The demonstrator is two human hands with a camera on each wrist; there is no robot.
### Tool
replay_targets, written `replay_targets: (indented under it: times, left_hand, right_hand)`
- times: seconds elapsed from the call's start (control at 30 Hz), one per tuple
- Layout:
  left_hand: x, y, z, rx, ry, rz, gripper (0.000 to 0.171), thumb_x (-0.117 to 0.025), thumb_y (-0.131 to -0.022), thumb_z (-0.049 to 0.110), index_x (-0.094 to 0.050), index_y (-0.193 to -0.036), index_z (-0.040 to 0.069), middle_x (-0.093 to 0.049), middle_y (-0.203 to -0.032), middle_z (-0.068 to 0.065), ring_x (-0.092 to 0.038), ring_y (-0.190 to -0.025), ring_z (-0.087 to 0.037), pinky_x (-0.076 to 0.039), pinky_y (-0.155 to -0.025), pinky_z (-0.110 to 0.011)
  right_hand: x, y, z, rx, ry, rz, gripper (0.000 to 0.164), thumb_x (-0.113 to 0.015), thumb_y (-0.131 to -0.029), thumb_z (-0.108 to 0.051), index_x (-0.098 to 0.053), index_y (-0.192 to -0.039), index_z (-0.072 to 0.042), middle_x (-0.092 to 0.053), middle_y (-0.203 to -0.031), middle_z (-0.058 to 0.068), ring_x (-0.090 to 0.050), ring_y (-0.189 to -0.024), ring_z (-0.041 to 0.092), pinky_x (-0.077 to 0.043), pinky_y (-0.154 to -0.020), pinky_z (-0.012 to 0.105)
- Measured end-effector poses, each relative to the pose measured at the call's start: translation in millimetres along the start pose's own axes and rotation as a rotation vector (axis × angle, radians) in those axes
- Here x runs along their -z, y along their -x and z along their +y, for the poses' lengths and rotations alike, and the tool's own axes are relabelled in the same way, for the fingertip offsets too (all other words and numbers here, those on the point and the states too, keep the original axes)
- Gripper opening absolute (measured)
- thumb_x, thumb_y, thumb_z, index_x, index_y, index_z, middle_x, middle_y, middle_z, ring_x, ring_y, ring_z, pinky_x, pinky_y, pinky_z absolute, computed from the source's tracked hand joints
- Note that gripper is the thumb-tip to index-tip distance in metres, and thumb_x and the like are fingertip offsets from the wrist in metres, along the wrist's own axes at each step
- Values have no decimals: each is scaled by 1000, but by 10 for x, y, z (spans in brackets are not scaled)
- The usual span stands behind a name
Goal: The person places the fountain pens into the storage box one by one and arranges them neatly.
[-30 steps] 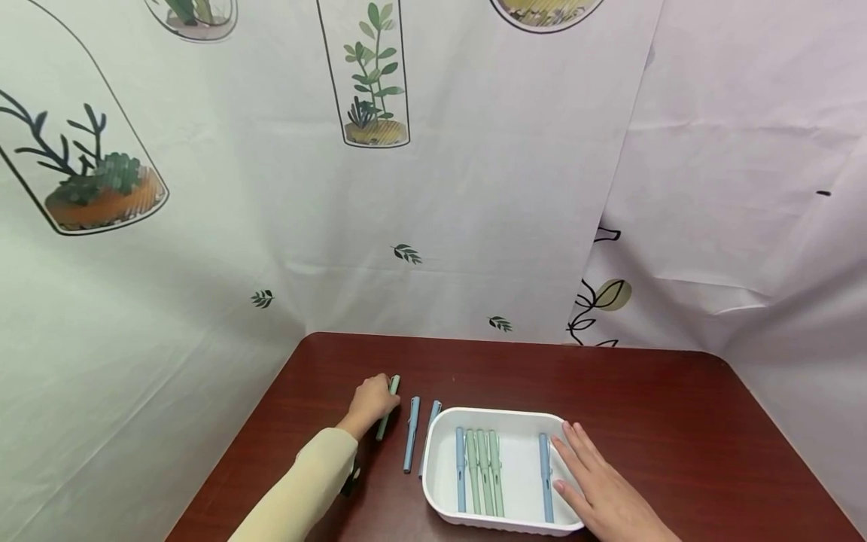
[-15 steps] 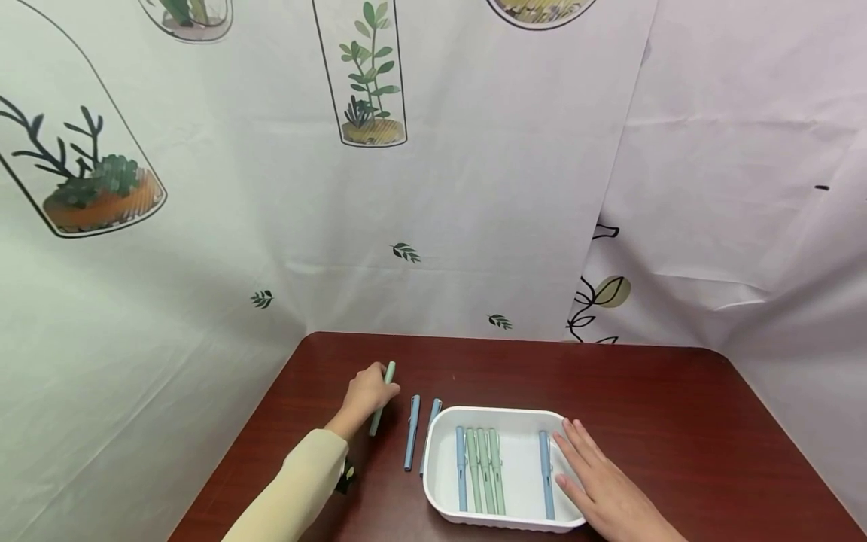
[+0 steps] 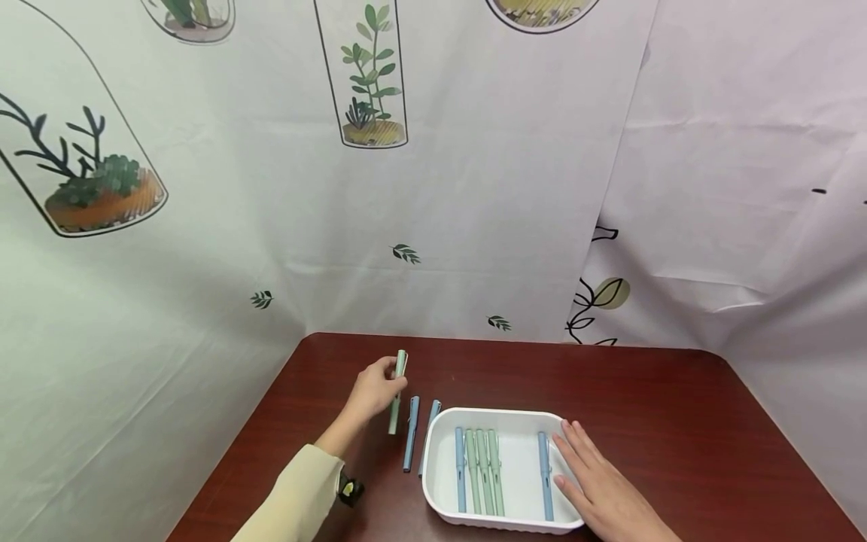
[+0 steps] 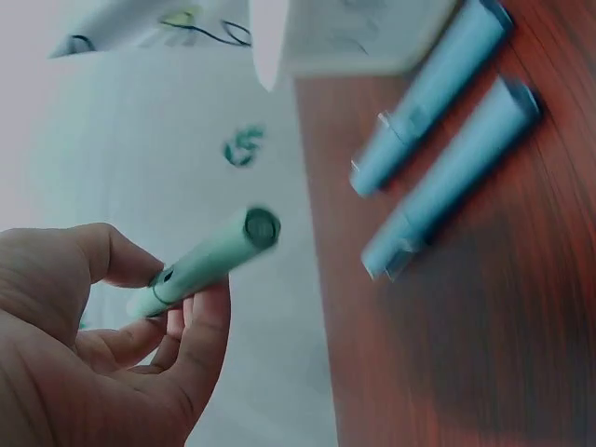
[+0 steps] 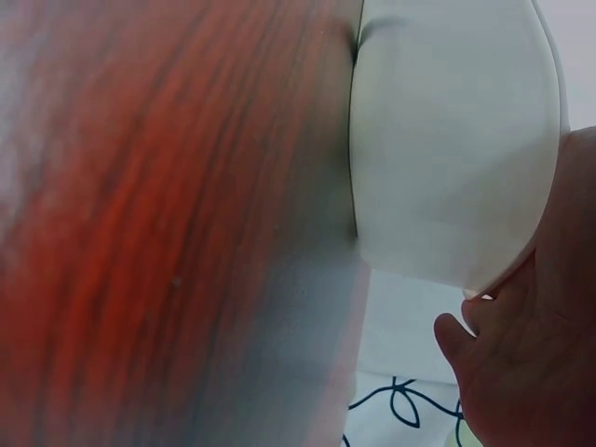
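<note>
My left hand (image 3: 375, 390) pinches a light green pen (image 3: 401, 363) between thumb and fingers, left of the white tray (image 3: 521, 482). In the left wrist view the green pen (image 4: 219, 259) slants up off the table, one end towards the camera. Two blue pens (image 3: 412, 434) lie side by side on the table between that hand and the tray. Inside the tray a blue pen (image 3: 460, 470) and three green pens (image 3: 485, 470) lie in a row, with another blue pen (image 3: 546, 476) apart at the right. My right hand (image 3: 606, 482), fingers straight, rests on the tray's right rim.
The dark red wooden table (image 3: 643, 399) carries everything. White cloth (image 3: 488, 226) printed with plants hangs behind it and at both sides. A dark band with a small emblem (image 3: 349, 489) is at my left wrist.
My left hand has raised the green pen off the table, first shifting slightly left and away, then back to the right. The right hand and tray stay in place.
</note>
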State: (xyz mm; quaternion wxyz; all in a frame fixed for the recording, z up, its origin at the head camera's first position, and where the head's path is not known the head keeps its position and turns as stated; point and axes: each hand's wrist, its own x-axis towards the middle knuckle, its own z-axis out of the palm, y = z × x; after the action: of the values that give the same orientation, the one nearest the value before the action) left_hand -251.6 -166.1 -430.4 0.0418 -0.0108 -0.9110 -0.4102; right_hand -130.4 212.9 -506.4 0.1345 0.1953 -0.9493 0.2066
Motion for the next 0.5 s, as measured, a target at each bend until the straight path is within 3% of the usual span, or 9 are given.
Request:
replay_targets:
  times: [0.1,0.23,0.37,0.5]
  left_hand:
    - [-11,69,69,-26,112,-25,40,-64,-91,7,-61,-129,-4,-62,-92,-6,-58,-80,-17,-52,-66,-32]
    - [-27,144,133,-13,288,-81,35,-66,-92,6,-64,-126,-3,-64,-95,-7,-63,-80,-17,-57,-66,-38]
    - [-45,210,184,16,450,-159,39,-66,-94,7,-61,-131,-3,-66,-100,-12,-68,-76,-17,-60,-69,-42]
    - [-94,291,243,17,540,-227,45,-65,-95,9,-56,-137,-4,-65,-107,-17,-67,-75,-18,-61,-69,-41]
  right_hand:
    - [-8,4,6,15,7,17,60,-65,-98,-39,-52,-149,-11,-39,-161,8,-3,-152,-4,2,-110,1]
    - [-13,5,9,24,10,29,59,-65,-97,-39,-53,-148,-11,-40,-161,9,1,-151,-7,2,-110,1]
    - [-21,8,9,43,15,48,59,-67,-97,-37,-54,-147,-10,-41,-159,10,4,-149,-11,2,-110,1]
    - [-28,11,14,66,31,71,58,-68,-96,-35,-55,-146,-9,-43,-158,12,6,-149,-11,1,-110,1]
